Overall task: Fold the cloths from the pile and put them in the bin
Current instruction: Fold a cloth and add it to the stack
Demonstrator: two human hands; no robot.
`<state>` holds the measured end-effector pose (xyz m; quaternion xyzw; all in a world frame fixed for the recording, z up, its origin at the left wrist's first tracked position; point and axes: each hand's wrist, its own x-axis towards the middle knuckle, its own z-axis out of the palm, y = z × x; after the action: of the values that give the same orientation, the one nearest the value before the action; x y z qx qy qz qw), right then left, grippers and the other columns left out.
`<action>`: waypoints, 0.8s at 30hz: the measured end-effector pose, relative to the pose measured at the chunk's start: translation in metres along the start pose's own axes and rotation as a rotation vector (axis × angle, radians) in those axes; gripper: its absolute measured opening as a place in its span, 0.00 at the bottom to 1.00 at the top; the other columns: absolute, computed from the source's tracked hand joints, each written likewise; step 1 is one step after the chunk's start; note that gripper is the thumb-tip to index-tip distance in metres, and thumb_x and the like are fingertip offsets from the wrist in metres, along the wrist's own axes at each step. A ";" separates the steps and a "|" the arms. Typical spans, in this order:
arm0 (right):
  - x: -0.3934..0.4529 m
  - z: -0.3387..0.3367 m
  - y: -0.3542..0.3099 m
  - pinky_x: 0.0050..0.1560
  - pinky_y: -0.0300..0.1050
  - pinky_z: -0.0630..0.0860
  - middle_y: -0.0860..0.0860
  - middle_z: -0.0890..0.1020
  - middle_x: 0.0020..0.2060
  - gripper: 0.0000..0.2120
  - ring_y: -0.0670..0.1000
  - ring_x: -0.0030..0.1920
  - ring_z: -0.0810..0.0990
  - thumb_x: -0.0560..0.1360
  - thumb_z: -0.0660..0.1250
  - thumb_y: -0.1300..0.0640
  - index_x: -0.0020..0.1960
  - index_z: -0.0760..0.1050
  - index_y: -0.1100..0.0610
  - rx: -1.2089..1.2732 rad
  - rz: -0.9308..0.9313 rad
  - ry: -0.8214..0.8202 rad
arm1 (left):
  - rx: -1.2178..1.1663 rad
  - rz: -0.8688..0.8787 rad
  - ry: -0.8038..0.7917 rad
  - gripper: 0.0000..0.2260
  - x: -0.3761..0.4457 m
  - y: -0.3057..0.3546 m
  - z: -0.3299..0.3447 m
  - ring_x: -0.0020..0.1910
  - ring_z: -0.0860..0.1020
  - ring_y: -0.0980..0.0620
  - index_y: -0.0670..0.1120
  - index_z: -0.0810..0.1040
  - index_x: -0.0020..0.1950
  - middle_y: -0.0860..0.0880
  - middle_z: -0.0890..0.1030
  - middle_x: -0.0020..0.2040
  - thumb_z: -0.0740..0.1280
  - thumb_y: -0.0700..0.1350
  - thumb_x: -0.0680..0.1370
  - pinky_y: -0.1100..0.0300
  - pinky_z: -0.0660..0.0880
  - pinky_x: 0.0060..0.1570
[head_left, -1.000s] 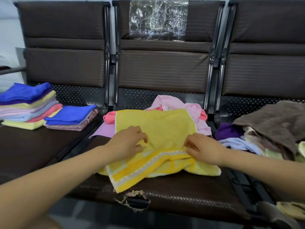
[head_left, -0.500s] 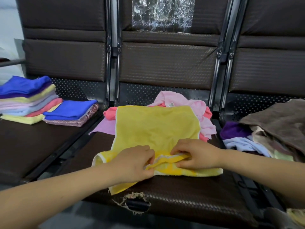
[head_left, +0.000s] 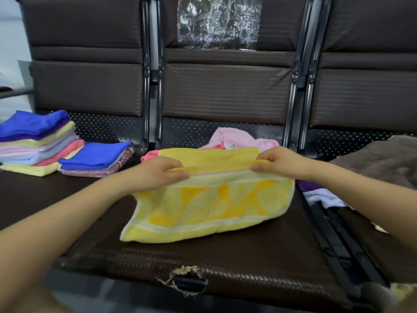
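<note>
Your left hand (head_left: pixel 159 173) is closed on the yellow towel (head_left: pixel 209 204), fingers curled over the folded upper edge near its left end, and your right hand (head_left: pixel 279 162) pinches the same edge near its right end, thumb beneath and fingers on top. Between your two hands that edge is pulled taut and raised off the middle seat (head_left: pixel 225 263), while the lower part of the towel, patterned in deeper yellow with pale stripes, drapes down onto the seat's dark woven cushion, its lower left corner lying toward the front edge. Just behind the towel, at the back of the same seat, a pink cloth (head_left: pixel 234 137) lies crumpled, with a coral one (head_left: pixel 149 155) peeking out at the towel's back left corner. On the left seat (head_left: pixel 45 195), near its back edge, a tall stack of folded cloths (head_left: pixel 36 143) is topped in blue, and a shorter stack (head_left: pixel 97 159) touches its right side, blue over a mottled maroon piece. On the right seat a loose pile (head_left: pixel 379 161) sits under a brown towel, with purple and white cloth spilling toward the gap between seats. The middle seat's front edge has a torn patch (head_left: pixel 185 279), and clear plastic (head_left: pixel 218 21) is stuck on its backrest.
</note>
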<state>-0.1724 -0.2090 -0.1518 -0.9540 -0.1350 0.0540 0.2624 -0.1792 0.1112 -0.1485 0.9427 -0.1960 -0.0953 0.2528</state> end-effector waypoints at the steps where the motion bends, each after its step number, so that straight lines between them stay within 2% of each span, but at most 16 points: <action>1: 0.003 -0.004 0.004 0.31 0.39 0.62 0.49 0.65 0.28 0.19 0.44 0.28 0.63 0.76 0.68 0.49 0.34 0.70 0.60 -0.011 0.022 0.037 | 0.017 -0.005 0.020 0.17 0.003 -0.006 -0.006 0.30 0.66 0.58 0.41 0.73 0.38 0.51 0.69 0.32 0.64 0.54 0.78 0.66 0.63 0.32; 3: 0.007 -0.010 0.011 0.30 0.37 0.62 0.48 0.67 0.26 0.18 0.46 0.28 0.65 0.76 0.68 0.51 0.31 0.70 0.58 -0.053 0.058 0.130 | -0.039 -0.039 0.091 0.17 0.006 -0.017 -0.016 0.34 0.70 0.55 0.42 0.73 0.38 0.47 0.71 0.34 0.64 0.55 0.77 0.62 0.66 0.37; 5: 0.011 -0.010 0.017 0.32 0.39 0.63 0.49 0.70 0.28 0.16 0.49 0.33 0.69 0.76 0.67 0.51 0.34 0.72 0.58 -0.136 0.098 0.192 | -0.132 -0.129 0.125 0.17 0.011 -0.029 -0.017 0.45 0.77 0.51 0.43 0.80 0.46 0.47 0.80 0.44 0.64 0.57 0.77 0.57 0.72 0.48; 6: 0.014 -0.007 0.021 0.34 0.42 0.64 0.50 0.72 0.31 0.14 0.50 0.36 0.71 0.76 0.66 0.51 0.36 0.74 0.58 -0.194 0.133 0.190 | -0.174 -0.186 0.124 0.16 0.013 -0.033 -0.012 0.50 0.77 0.51 0.45 0.81 0.50 0.49 0.80 0.49 0.64 0.57 0.78 0.57 0.73 0.50; 8: 0.020 0.002 0.025 0.38 0.45 0.65 0.51 0.75 0.36 0.12 0.53 0.42 0.74 0.77 0.64 0.50 0.40 0.75 0.57 -0.230 0.216 0.167 | -0.231 -0.260 0.116 0.14 0.019 -0.038 0.000 0.53 0.75 0.51 0.47 0.79 0.51 0.52 0.77 0.48 0.63 0.56 0.79 0.62 0.72 0.46; 10: 0.027 0.016 0.026 0.43 0.46 0.68 0.54 0.77 0.41 0.10 0.58 0.49 0.77 0.77 0.63 0.50 0.43 0.76 0.56 -0.141 0.335 0.118 | -0.273 -0.353 0.129 0.14 0.030 -0.043 0.015 0.55 0.74 0.49 0.47 0.79 0.55 0.50 0.76 0.50 0.61 0.55 0.80 0.59 0.71 0.50; 12: 0.032 0.035 0.023 0.51 0.46 0.72 0.57 0.78 0.50 0.13 0.58 0.58 0.77 0.79 0.62 0.52 0.56 0.77 0.59 -0.010 0.461 0.060 | -0.310 -0.443 0.145 0.15 0.038 -0.048 0.029 0.56 0.74 0.48 0.45 0.78 0.58 0.48 0.77 0.53 0.60 0.53 0.80 0.57 0.70 0.54; 14: 0.037 0.049 0.024 0.53 0.46 0.74 0.57 0.77 0.49 0.17 0.57 0.54 0.77 0.78 0.64 0.54 0.62 0.73 0.63 0.205 0.594 0.082 | -0.404 -0.518 0.182 0.13 0.046 -0.055 0.037 0.52 0.76 0.49 0.45 0.77 0.55 0.48 0.78 0.50 0.63 0.53 0.78 0.56 0.72 0.54; 17: 0.042 0.051 0.026 0.48 0.48 0.76 0.55 0.76 0.42 0.15 0.54 0.44 0.78 0.75 0.69 0.58 0.58 0.74 0.64 0.527 0.654 0.195 | -0.651 -0.538 0.253 0.16 0.064 -0.078 0.046 0.52 0.80 0.45 0.50 0.77 0.57 0.44 0.81 0.53 0.69 0.52 0.71 0.47 0.77 0.56; 19: 0.038 0.047 0.027 0.46 0.48 0.76 0.54 0.76 0.43 0.12 0.55 0.46 0.78 0.74 0.70 0.58 0.55 0.74 0.61 0.612 0.626 0.234 | -0.633 -0.535 0.314 0.12 0.058 -0.070 0.044 0.51 0.80 0.46 0.54 0.77 0.54 0.46 0.81 0.51 0.70 0.50 0.71 0.47 0.77 0.55; 21: 0.031 0.050 0.028 0.44 0.46 0.77 0.56 0.79 0.49 0.13 0.56 0.51 0.78 0.74 0.71 0.59 0.56 0.74 0.61 0.674 0.589 0.255 | -0.579 -0.556 0.310 0.11 0.050 -0.057 0.044 0.55 0.78 0.45 0.51 0.78 0.57 0.45 0.80 0.55 0.67 0.48 0.75 0.51 0.74 0.58; 22: 0.027 0.053 0.028 0.46 0.47 0.77 0.57 0.80 0.51 0.14 0.56 0.52 0.79 0.74 0.71 0.59 0.57 0.75 0.61 0.705 0.581 0.248 | -0.618 -0.573 0.295 0.13 0.049 -0.055 0.046 0.58 0.76 0.43 0.47 0.76 0.61 0.42 0.78 0.58 0.65 0.47 0.78 0.52 0.72 0.60; 24: 0.018 0.058 0.031 0.57 0.53 0.77 0.60 0.81 0.55 0.15 0.59 0.55 0.80 0.74 0.71 0.59 0.58 0.76 0.64 0.763 0.577 0.195 | -0.856 -0.592 0.262 0.15 0.043 -0.042 0.046 0.60 0.75 0.39 0.43 0.72 0.66 0.39 0.76 0.62 0.63 0.45 0.80 0.49 0.71 0.62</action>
<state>-0.1581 -0.2010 -0.2179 -0.7888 0.1895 0.0806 0.5791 -0.1393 0.1064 -0.2134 0.7743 0.1676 -0.1153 0.5992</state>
